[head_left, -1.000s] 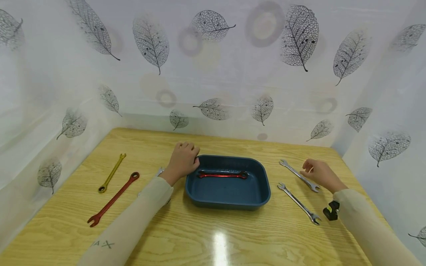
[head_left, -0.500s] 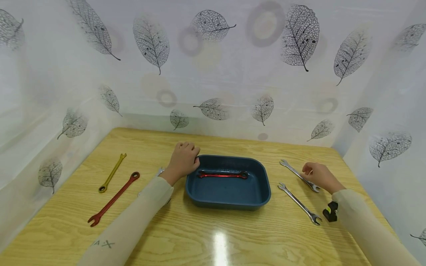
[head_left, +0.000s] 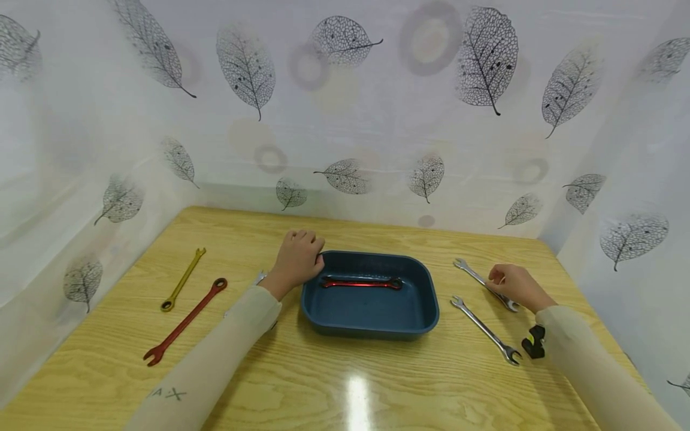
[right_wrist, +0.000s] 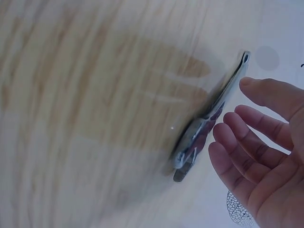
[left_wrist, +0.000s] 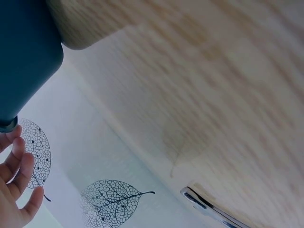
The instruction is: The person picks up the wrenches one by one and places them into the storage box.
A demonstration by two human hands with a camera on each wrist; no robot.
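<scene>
My left hand [head_left: 295, 260] grips the back-left corner of a dark blue rectangular tub [head_left: 369, 333]. In the left wrist view its fingers [left_wrist: 21, 178] curl at the rim of the tub [left_wrist: 28, 52]. A shiny red wrench [head_left: 361, 284] lies inside the tub. Over on the right, my right hand [head_left: 517, 286] hovers at the farther silver wrench [head_left: 470, 273], overlapping its middle. The right wrist view shows thumb and fingers [right_wrist: 247, 135] parted and loosely bent, close beside that wrench [right_wrist: 230, 85]. A second silver wrench [head_left: 485, 329] lies nearer, between tub and right sleeve.
On the left of the wooden table [head_left: 345, 389] lie a yellow wrench [head_left: 183, 279] and a longer dull red wrench [head_left: 185, 321]. Another silver wrench [head_left: 261, 277] is mostly hidden under the left forearm. A leaf-print sheet [head_left: 345, 108] hangs behind and along both sides.
My right hand has lowered slightly toward the farther silver wrench. The left hand stays on the tub's corner, and the tub and wrenches have not moved.
</scene>
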